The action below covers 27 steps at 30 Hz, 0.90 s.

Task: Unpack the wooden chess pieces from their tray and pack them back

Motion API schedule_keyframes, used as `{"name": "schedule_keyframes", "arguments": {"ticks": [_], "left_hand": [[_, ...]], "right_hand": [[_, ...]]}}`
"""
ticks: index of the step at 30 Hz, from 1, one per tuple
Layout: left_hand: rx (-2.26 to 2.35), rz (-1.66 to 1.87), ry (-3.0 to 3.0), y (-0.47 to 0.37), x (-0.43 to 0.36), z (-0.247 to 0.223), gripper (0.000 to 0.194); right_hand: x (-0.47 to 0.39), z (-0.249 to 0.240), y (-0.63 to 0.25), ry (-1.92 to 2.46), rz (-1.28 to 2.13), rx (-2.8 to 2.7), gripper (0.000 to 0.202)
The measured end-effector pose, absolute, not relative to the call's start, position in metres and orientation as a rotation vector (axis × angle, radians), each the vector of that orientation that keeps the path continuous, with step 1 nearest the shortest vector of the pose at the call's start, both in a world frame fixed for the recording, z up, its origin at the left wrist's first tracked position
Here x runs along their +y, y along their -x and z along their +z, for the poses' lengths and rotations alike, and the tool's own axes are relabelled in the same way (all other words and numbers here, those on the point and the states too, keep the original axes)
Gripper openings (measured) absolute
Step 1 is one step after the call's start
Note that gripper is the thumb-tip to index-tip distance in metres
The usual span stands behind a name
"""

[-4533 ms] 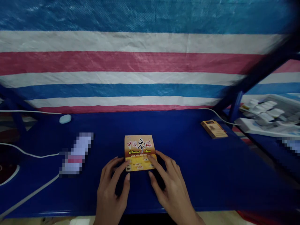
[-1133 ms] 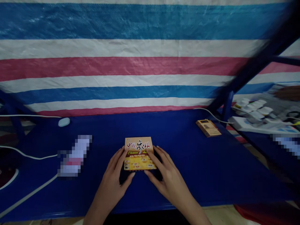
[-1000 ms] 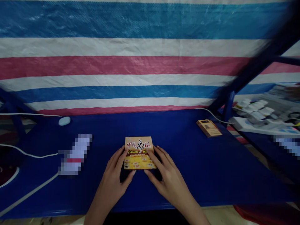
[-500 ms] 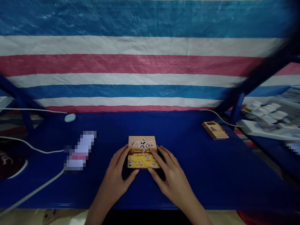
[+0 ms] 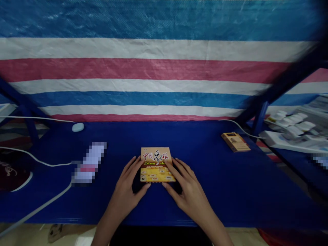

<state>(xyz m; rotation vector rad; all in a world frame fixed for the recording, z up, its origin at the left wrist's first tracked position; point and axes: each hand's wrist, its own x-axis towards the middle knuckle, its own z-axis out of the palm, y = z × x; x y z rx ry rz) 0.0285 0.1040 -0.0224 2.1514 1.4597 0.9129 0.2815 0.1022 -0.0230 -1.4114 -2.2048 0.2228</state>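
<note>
A Chinese chess box (image 5: 153,172), tan and yellow with Chinese characters on its lid, lies flat on the blue table in front of me. My left hand (image 5: 129,184) holds its left side, fingers along the edge and thumb at the near left corner. On the other side, my right hand (image 5: 183,184) grips the box, its index finger reaching over the right part of the lid and covering some lettering. Its thumb rests by the near edge. The box's underside is hidden.
A blurred-out phone (image 5: 88,164) with a cable lies to the left, a pale blue rounded case (image 5: 78,127) behind it. A dark red cap-like item (image 5: 14,176) sits far left. At right are a tan cigarette-pack-like box (image 5: 235,142) and white items (image 5: 294,123) beyond the frame.
The camera view has shifted very slightly. Both hands stay around the box, which keeps its place on the table.
</note>
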Motion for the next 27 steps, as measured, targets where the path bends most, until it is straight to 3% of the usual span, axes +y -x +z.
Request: {"name": "schedule_keyframes", "arguments": {"ticks": [13,18,27], "left_hand": [[1.435,0.997,-2.013,-0.028,0.1,-0.014,0.075],[1.518,1.087,-1.9,-0.024,0.099,-0.014,0.065],[1.566,0.85,-2.118,-0.026,0.103,-0.024,0.074]], "right_hand": [[0.1,-0.021,-0.282,1.376,0.189,-2.121,0.066],[0.097,-0.01,-0.307,1.377,0.299,-1.936,0.063],[0.099,-0.018,-0.379,1.508,0.062,-2.165,0.069]]}}
